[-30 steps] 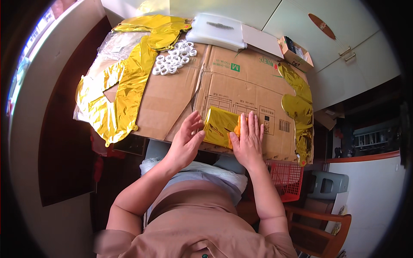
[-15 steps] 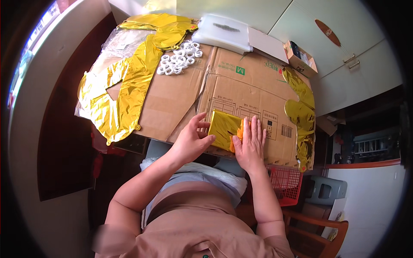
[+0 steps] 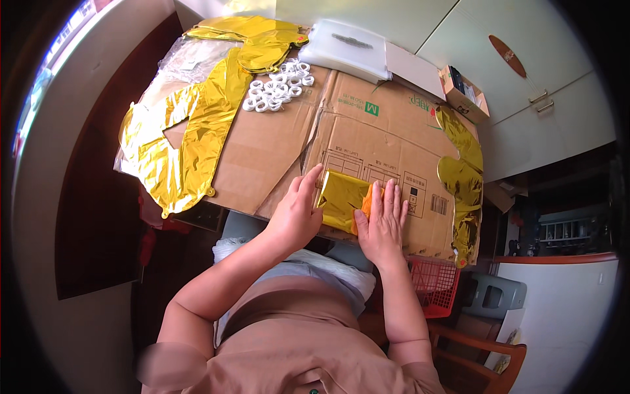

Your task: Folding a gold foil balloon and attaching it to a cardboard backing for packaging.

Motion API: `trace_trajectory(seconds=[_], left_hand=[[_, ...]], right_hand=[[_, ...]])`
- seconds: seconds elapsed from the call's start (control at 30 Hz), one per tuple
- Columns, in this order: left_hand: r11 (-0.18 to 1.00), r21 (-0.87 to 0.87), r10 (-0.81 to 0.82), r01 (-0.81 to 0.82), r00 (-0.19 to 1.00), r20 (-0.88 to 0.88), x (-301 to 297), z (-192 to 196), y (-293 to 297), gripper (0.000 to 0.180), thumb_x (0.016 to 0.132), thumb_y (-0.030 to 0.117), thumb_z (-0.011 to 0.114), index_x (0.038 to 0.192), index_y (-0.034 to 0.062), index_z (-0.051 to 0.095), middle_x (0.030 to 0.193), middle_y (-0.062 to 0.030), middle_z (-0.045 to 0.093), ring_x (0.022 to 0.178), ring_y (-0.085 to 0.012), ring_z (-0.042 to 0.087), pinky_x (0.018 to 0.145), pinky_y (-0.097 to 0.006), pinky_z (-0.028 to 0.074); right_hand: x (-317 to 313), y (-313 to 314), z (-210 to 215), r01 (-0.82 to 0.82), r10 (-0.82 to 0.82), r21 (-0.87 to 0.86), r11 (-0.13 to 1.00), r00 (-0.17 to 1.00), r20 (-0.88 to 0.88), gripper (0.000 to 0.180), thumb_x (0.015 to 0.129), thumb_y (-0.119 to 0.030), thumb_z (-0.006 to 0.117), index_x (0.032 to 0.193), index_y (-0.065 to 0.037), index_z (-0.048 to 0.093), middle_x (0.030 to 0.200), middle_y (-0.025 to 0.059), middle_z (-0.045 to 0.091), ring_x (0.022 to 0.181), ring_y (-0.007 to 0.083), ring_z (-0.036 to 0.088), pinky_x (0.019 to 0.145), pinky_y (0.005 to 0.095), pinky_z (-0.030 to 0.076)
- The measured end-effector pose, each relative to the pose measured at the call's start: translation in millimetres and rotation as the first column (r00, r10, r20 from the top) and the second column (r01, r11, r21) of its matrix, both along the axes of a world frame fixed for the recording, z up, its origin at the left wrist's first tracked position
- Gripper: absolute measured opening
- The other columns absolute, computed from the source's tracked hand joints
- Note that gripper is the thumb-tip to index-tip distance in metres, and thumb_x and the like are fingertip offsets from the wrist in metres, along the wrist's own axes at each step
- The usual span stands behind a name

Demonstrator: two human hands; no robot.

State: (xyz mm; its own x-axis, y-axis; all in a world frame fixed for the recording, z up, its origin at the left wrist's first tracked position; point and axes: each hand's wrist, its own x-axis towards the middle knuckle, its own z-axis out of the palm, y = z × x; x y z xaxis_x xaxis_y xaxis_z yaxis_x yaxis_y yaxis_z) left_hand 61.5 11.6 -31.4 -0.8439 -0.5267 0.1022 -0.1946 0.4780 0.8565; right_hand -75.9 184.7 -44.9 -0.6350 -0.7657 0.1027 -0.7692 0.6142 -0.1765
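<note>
Gold foil, folded into a flat packet, lies on the cardboard-covered surface close to its near edge, between the two hands I am watching from afar. At the right hand I see the fingers stretched out and laid flat over the packet's right end and the orange piece bunched there; they appear to press rather than grip. At the left hand the fingers stand apart from the thumb and hold nothing, just beside the packet's left edge; whether the thumb touches the foil I cannot tell. My judgement is that flattening it well calls for even, light weight from the right palm, so the thin foil neither wrinkles nor tears, with the left fingers steadying the opposite edge. I would spread the orange piece level too, since a lump under the palm could skew the fold.
</note>
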Motion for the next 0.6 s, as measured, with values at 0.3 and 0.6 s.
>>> trace_trajectory(seconds=[0.3,0.6], left_hand=[[0.766,-0.633,-0.192,0.112,0.980,-0.059,-13.2,6.0,2.4,0.063,0.083,0.014,0.069,0.142,0.0043,0.048,0.146,-0.0180,0.046,0.139,-0.0384,0.042,0.114,-0.053,0.032],[0.689,-0.670,-0.163,0.277,0.960,0.230,-26.1,-24.4,5.2,0.080,0.097,0.054,0.046,0.151,-0.0041,0.034,0.161,-0.0233,0.027,0.152,-0.0350,0.021,0.123,-0.052,0.010]], right_hand=[[-1.0,-0.7,-1.8,0.009,-0.009,0.019,1.000,1.000,-0.006,0.074,0.100,-0.045,0.049,0.156,-0.002,0.026,0.161,0.0294,0.019,0.150,0.0438,0.017,0.120,0.0595,0.008],[0.6,-0.9,-0.4,0.026,-0.026,0.033,0.999,1.000,-0.018,0.078,0.099,-0.048,0.048,0.155,0.000,0.026,0.160,0.0294,0.020,0.150,0.0431,0.018,0.120,0.0603,0.009]])
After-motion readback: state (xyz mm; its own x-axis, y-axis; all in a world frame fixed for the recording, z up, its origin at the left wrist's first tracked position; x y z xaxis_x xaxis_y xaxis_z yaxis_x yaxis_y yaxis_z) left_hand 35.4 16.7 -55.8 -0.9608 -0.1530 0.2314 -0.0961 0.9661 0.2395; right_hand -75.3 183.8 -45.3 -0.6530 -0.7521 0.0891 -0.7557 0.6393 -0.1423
